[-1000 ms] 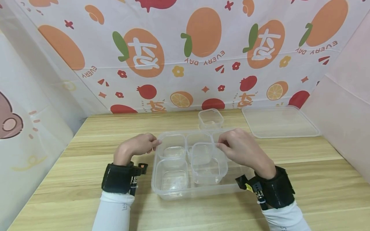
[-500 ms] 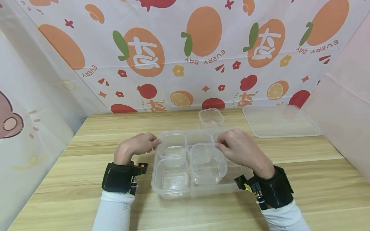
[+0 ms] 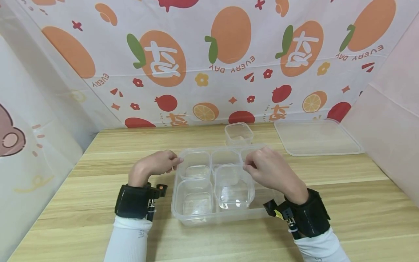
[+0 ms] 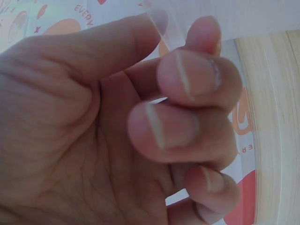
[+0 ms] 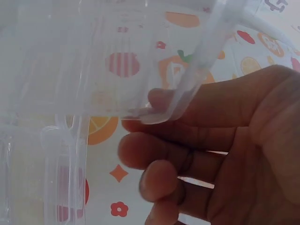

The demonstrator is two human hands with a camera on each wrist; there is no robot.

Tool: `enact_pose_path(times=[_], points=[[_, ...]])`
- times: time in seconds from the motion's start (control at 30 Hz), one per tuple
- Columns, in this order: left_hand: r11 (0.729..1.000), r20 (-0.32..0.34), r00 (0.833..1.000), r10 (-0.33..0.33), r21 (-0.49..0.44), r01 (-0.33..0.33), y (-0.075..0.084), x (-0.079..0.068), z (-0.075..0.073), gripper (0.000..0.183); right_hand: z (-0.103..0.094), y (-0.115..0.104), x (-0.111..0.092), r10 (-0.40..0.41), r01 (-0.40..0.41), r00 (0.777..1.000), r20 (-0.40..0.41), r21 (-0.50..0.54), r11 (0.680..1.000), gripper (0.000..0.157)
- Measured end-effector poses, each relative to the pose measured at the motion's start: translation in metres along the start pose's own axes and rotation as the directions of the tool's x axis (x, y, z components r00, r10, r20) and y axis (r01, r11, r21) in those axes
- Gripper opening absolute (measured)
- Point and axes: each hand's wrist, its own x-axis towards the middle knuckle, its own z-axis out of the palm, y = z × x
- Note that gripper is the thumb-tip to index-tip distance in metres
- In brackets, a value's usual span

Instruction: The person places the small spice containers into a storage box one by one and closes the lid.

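In the head view, my left hand (image 3: 157,163) pinches the left rim of a large clear plastic box (image 3: 226,217). My right hand (image 3: 271,170) holds a small clear square container (image 3: 234,187) by its right rim, thumb and forefinger on the edge. This container is over the front middle of the box, right of another small container (image 3: 197,201) at the front left. Whether it touches the bottom cannot be told. More small containers stand along the back row, one at the back left (image 3: 195,171). In the right wrist view the pinched rim (image 5: 176,105) shows close up.
A loose small clear container (image 3: 239,135) stands just behind the box. At the back right lies a flat translucent lid (image 3: 319,138). Fruit-printed cloth (image 3: 209,98) hangs along the table's far edge, and pale cloth walls flank both sides.
The small container has shifted slightly left and tilts less than before. My right hand has moved a little left with it. My left hand keeps its place at the box rim.
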Motion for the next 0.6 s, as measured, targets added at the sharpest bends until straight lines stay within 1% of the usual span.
enact_pose_path(times=[0.23,0.4,0.6], points=[[1.0,0.003,1.0,-0.002,0.002,0.002,-0.0002,0.0001,0.0,0.028,0.0011,-0.0001,-0.0005,0.013,-0.014,0.999,0.052,0.021,1.0,0.011],[1.0,0.001,1.0,0.0,0.006,0.0,-0.0003,0.0003,0.0003,0.028,0.0026,0.0001,-0.0003,0.014,-0.016,0.998,0.067,0.038,0.999,0.012],[1.0,-0.002,1.0,-0.002,0.003,0.002,0.0005,-0.0001,0.0,0.028,0.0035,-0.0003,0.0,0.027,-0.031,0.996,0.087,0.045,0.999,0.018]])
